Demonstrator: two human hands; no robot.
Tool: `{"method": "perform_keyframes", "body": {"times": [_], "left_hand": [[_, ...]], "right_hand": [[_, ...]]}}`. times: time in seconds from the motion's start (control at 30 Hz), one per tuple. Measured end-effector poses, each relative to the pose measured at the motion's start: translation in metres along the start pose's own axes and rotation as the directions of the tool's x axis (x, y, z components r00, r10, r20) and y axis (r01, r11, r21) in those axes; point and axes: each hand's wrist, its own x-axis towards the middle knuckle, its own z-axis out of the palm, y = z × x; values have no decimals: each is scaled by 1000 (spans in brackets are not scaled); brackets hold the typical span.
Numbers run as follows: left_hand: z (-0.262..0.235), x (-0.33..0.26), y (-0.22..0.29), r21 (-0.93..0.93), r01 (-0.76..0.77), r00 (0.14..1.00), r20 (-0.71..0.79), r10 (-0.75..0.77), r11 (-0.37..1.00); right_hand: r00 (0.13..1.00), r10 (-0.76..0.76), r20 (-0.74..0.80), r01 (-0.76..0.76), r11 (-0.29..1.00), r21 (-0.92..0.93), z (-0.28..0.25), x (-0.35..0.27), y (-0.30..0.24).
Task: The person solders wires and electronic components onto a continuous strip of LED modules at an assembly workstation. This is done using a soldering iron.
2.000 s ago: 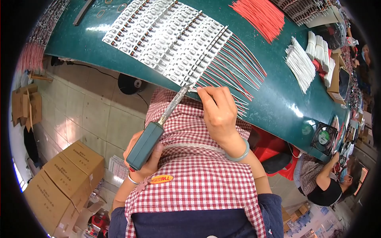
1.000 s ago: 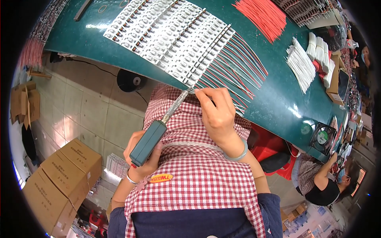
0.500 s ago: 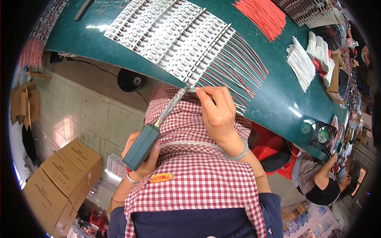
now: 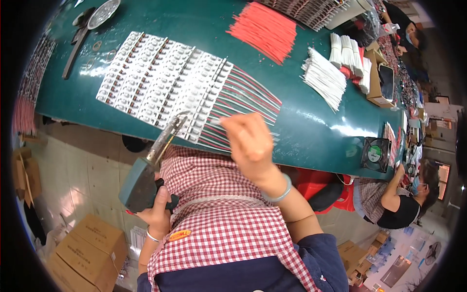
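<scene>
Soldering iron (image 4: pixel 148 177) gripped in left hand (image 4: pixel 156 214); right hand (image 4: pixel 250 143) on wires (image 4: pixel 233 114)

- The surface (image 4: pixel 311 121) is dark green, smooth and glossy, with bright glare patches.
- The soldering tool (image 4: pixel 146 170) in the left hand (image 4: pixel 158 214) has a matt teal plastic body and a shiny metal shaft.
- The white modules (image 4: pixel 160 82) look like glossy moulded plastic.
- The wires (image 4: pixel 243 104) by the right hand (image 4: pixel 250 143) have smooth red and green plastic sheaths.
- The apron (image 4: pixel 219 219) is red-and-white checked woven cloth, matt.
- The boxes (image 4: pixel 90 253) are brown matt cardboard.
</scene>
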Motion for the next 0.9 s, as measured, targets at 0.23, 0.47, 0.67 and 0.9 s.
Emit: {"method": "perform_keyframes", "body": {"times": [0.23,0.47,0.67,0.9], "left_hand": [[17,39,15,-183,51,999,-6,-53,982],[21,64,18,-230,111,975,-161,-150,967],[37,66,34,-150,8,989,-144,-30,989],[42,65,35,-157,14,993,-117,-32,988]], "right_hand": [[983,74,-165,-126,934,-333,-73,39,108],[989,128,-69,-144,796,-588,-94,41,143],[937,-200,286,199,980,32,-4,65,31],[805,-313,504,242,949,203,22,61,21]]}}
